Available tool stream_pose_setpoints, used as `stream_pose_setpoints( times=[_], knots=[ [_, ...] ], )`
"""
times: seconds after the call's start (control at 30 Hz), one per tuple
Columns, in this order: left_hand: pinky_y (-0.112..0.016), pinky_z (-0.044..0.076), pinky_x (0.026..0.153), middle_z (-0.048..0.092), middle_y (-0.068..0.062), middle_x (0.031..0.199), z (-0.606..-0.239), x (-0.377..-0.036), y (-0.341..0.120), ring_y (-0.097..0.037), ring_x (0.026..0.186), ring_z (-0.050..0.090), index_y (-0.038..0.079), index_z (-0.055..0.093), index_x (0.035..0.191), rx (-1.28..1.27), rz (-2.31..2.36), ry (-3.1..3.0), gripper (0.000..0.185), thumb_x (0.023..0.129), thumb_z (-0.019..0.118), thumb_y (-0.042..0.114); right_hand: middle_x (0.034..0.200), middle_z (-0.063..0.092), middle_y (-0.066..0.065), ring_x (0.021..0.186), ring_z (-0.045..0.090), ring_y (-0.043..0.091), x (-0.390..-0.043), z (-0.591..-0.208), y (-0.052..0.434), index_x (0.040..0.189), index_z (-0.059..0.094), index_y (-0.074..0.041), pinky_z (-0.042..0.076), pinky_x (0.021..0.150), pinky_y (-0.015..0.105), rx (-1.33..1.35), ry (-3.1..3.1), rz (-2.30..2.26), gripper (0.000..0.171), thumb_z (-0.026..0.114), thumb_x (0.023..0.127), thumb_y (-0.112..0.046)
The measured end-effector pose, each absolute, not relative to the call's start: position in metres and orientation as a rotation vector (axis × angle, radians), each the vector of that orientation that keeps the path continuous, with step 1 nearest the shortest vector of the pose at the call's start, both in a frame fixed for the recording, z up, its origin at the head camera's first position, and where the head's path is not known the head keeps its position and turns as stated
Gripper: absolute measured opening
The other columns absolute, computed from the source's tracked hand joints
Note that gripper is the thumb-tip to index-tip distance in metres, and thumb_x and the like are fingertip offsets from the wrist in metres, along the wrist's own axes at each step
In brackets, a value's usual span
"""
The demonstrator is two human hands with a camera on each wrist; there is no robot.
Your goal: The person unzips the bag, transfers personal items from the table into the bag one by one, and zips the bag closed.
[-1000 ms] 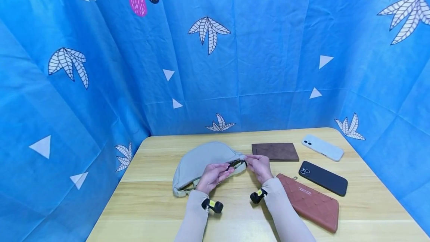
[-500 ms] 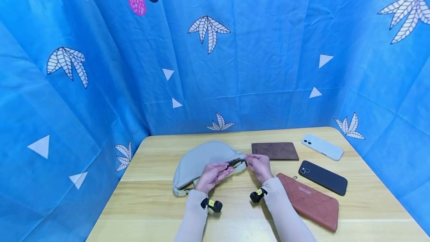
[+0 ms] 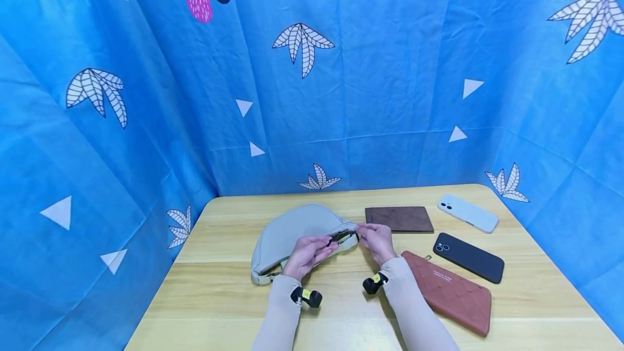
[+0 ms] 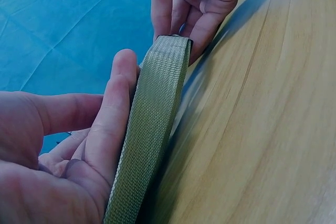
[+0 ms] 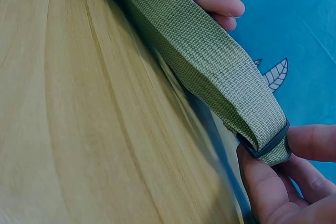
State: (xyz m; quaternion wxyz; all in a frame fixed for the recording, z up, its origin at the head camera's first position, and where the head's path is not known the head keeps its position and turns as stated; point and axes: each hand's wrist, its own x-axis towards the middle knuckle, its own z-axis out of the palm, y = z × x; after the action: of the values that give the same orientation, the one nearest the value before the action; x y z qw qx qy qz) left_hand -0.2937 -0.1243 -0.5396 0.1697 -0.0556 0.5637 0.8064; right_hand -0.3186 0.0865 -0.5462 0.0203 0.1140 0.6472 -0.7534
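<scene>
Nothing moved, strap [image 4: 152, 124] stretched between left hand [image 3: 306, 256], right hand [image 3: 375, 241]

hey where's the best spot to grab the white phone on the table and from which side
The white phone lies flat, camera side up, near the table's far right corner, apart from the black phone and the brown pad. Probably best to pinch its two long edges near the middle, coming from above on the right; the open space around it leaves room for fingers.

place: staged recording booth | evidence: patterned blue cloth backdrop [image 3: 341, 96] enclosing wooden table [image 3: 224, 297]
</scene>
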Motion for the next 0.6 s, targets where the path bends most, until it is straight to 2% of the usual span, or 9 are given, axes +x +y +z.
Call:
stream_pose_setpoints(
  times=[0.17,0.27,0.6],
  knots=[
    [-0.019,0.06,0.079,0.08,-0.017,0.098,-0.5396,-0.2936,-0.1245,-0.015,0.086,0.079,-0.017,0.056,0.134,-0.163,2.292,1.599,0.035,0.101,0.056,-0.004,0.136,0.063,0.031,0.131,0.06,0.035,-0.3186,-0.5461,0.087,0.124,0.067,0.013,0.048,0.108,0.048,0.329,1.998,-2.337,0.031,0.064,0.099,-0.005],
    [-0.019,0.059,0.079,0.079,-0.017,0.099,-0.5401,-0.2943,-0.1253,-0.015,0.086,0.079,-0.017,0.056,0.134,-0.157,2.286,1.602,0.036,0.101,0.056,-0.003,0.139,0.061,0.032,0.134,0.058,0.038,-0.3183,-0.5451,0.087,0.125,0.067,0.013,0.047,0.109,0.047,0.332,1.998,-2.333,0.031,0.063,0.1,-0.005],
    [-0.02,0.06,0.082,0.079,-0.02,0.103,-0.5417,-0.2957,-0.1266,-0.016,0.088,0.079,-0.018,0.056,0.134,-0.139,2.279,1.602,0.037,0.101,0.058,-0.002,0.137,0.062,0.031,0.127,0.063,0.031,-0.3211,-0.5466,0.0879,0.124,0.068,0.011,0.051,0.106,0.044,0.349,2.006,-2.33,0.031,0.064,0.099,-0.006]
  ],
)
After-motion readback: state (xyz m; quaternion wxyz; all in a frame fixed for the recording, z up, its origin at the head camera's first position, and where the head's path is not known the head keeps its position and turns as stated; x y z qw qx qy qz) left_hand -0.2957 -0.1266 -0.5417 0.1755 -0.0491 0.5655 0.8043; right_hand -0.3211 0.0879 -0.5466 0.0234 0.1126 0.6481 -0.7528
